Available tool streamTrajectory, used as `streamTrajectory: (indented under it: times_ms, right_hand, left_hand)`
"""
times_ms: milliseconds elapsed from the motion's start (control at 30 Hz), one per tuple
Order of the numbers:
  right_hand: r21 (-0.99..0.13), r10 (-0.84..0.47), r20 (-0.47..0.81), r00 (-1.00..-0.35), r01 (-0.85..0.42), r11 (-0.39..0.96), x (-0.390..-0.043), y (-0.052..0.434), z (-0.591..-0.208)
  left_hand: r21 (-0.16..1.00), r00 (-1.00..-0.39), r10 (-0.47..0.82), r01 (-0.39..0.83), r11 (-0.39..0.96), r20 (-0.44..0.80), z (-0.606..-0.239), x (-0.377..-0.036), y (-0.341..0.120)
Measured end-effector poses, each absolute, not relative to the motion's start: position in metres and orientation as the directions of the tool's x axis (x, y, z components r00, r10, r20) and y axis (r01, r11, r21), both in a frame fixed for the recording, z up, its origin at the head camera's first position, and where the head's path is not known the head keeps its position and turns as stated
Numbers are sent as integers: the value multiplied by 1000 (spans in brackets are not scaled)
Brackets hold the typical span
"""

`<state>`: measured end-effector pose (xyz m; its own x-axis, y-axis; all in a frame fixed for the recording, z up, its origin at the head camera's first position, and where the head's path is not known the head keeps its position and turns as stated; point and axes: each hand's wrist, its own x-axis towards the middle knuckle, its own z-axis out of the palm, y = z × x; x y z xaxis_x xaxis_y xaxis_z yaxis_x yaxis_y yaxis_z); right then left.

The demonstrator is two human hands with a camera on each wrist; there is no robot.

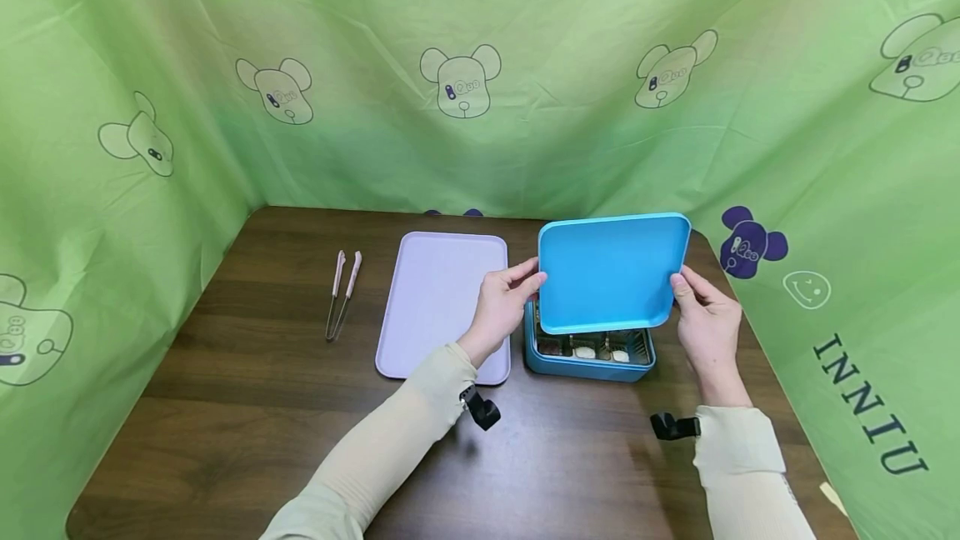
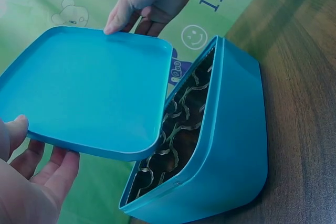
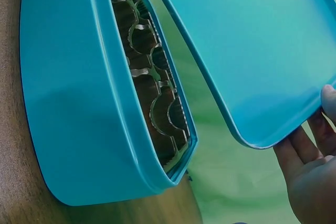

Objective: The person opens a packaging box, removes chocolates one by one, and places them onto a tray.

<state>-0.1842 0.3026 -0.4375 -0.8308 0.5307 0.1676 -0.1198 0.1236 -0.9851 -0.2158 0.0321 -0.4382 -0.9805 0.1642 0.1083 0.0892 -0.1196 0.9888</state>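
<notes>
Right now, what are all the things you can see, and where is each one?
lid: 1, blue, held up tilted above the box, one hand on each side edge
box: 1, blue, on the table under the lid, open, with a gold tray of little cups inside
tray: 1, pale purple, flat on the table left of the box
tongs: 1, pink and metal, on the table left of the tray
table: 1, dark brown wood
cloth: green with bear pictures, hung round the table
left hand: grips the lid's left edge
right hand: grips the lid's right edge
</notes>
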Motion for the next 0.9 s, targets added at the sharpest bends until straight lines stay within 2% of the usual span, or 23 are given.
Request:
streamTrajectory:
  times_ms: [267,633,900]
  right_hand:
    - [-991,532,135,-836,-119,65,-185,302,-437]
    - [-995,546,94,-833,-55,88,-184,303,-435]
    - [-997,531,63,-845,-33,67,-182,304,-434]
  left_hand:
    - [991,-980,178,70,-112,89,-439,-216,31]
    - [990,-977,202,38,-133,64,-440,-216,31]
    - [984,-981,195,-37,-173,-2,-438,-217,33]
